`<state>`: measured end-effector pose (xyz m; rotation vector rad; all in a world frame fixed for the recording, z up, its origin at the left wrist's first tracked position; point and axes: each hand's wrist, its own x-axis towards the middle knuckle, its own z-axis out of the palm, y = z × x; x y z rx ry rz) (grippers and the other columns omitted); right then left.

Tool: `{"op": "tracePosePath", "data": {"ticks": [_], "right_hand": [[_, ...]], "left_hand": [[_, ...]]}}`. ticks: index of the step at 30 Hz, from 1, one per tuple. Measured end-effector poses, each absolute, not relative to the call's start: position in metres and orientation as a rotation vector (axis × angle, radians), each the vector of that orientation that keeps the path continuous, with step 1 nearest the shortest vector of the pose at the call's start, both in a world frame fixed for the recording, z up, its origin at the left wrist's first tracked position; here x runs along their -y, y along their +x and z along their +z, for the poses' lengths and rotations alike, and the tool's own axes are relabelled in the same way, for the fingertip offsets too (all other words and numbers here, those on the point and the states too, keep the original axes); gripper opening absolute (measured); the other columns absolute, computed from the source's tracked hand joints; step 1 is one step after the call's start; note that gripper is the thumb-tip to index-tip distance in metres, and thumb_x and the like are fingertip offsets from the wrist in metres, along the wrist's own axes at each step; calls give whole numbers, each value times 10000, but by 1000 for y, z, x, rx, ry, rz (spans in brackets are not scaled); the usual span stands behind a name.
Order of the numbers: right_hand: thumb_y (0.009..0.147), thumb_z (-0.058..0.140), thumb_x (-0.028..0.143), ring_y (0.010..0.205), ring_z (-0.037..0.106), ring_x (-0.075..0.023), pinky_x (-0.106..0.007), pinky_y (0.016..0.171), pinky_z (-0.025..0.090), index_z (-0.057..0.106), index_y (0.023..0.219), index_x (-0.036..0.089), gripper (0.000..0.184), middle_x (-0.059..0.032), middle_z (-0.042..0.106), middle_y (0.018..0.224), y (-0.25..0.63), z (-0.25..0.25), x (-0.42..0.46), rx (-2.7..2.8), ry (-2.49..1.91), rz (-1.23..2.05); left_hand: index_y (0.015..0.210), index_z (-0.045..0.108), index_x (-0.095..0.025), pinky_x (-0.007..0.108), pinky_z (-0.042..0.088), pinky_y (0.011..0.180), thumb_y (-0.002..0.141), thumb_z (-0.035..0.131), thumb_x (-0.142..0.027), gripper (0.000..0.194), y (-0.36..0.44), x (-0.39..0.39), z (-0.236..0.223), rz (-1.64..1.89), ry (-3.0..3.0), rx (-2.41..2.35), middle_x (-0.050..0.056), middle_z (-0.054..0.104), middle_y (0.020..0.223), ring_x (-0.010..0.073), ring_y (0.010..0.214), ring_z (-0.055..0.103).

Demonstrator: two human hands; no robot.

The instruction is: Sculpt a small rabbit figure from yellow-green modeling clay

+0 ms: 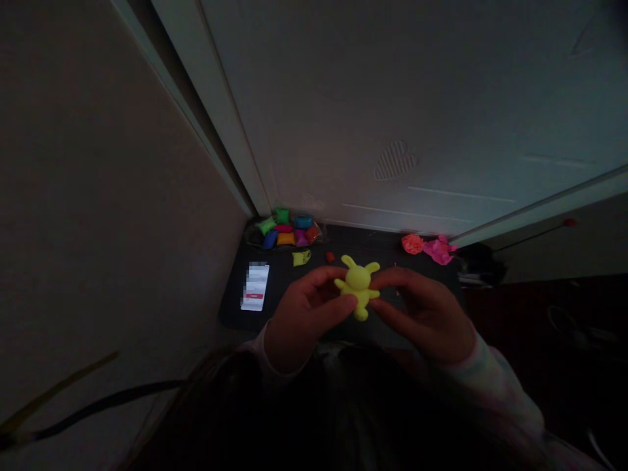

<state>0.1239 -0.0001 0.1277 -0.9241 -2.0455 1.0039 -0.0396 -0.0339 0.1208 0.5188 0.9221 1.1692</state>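
A yellow clay rabbit [358,277] with two long ears, stubby arms and a rounded foot is held up above the dark table, between both hands. My left hand [307,311] grips its body, thumb across the belly and fingers behind. On the other side, my right hand [426,311] pinches the rabbit's arm between thumb and fingertips. Just beyond the hands lie a small reddish lump of clay [330,257] and an opened yellow clay packet [301,258].
Several colourful clay packets [286,239] are piled at the table's back left. A lit phone [255,286] lies on the table [234,288] at left. Pink and coral crumpled flower-like pieces [439,250] sit at the back right. A white panel with a heart relief [395,161] rises behind.
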Motion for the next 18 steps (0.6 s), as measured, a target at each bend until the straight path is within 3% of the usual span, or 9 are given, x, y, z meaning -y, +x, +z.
{"op": "tracePosePath", "data": {"ticks": [18], "right_hand": [[750,583,150,777,601,-131,-246,697,477,585,944,215,205,-21,652,855,126,131,-2,2092,-869,994]], "left_hand": [[796,643,-191,204,438,614,592,706,-160,215,-43,32,119,1141,514,-897,-19,674,758,62,590,557]]}}
